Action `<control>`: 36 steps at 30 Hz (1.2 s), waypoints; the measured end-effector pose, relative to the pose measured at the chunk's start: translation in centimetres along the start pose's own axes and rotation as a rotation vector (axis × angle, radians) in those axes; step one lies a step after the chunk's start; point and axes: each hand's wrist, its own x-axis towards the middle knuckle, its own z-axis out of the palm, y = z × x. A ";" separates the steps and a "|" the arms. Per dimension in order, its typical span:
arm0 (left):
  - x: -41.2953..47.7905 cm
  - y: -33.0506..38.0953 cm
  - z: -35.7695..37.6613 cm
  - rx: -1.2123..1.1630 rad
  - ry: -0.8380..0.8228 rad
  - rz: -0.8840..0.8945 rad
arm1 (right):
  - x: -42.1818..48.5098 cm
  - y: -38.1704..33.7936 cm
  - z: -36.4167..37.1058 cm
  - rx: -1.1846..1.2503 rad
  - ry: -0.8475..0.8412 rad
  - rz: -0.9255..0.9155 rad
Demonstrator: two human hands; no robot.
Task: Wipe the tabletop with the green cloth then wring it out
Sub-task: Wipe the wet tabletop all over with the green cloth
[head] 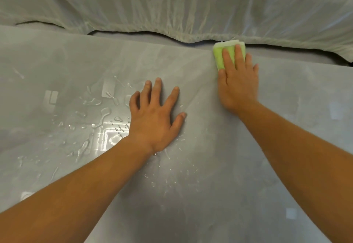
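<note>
The folded green cloth (219, 56) lies flat on the grey tabletop (238, 166) near its far edge, right of centre. My right hand (237, 82) presses down on it with straight fingers; only the cloth's far and left parts show past the fingers. My left hand (155, 116) rests flat on the bare tabletop in the middle, fingers spread, holding nothing. Water drops and small puddles (99, 120) lie on the table left of and below my left hand.
A pale crinkled sheet (172, 9) covers whatever stands behind the table and hangs over its far edge, close to the cloth. The right half of the tabletop looks dull and smeared, without drops.
</note>
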 end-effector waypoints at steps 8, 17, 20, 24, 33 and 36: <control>-0.3 -0.8 -0.6 -0.062 0.009 0.048 | -7.0 1.0 0.9 -0.065 -0.129 -0.418; -4.9 -0.3 -0.5 -0.113 0.034 0.120 | -14.6 -2.7 2.7 -0.041 -0.103 -0.344; -6.9 -0.7 0.6 -0.086 -0.024 0.118 | -13.1 -0.4 2.2 -0.055 -0.121 -0.389; -7.3 -1.5 1.3 -0.035 -0.061 0.147 | -9.9 -1.0 1.8 0.053 -0.033 0.023; -7.9 -1.3 0.4 -0.051 -0.081 0.135 | -18.0 0.3 3.0 -0.052 -0.090 -0.292; -9.8 -1.4 0.5 -0.052 -0.039 0.177 | -15.5 -0.4 3.0 0.020 -0.040 0.037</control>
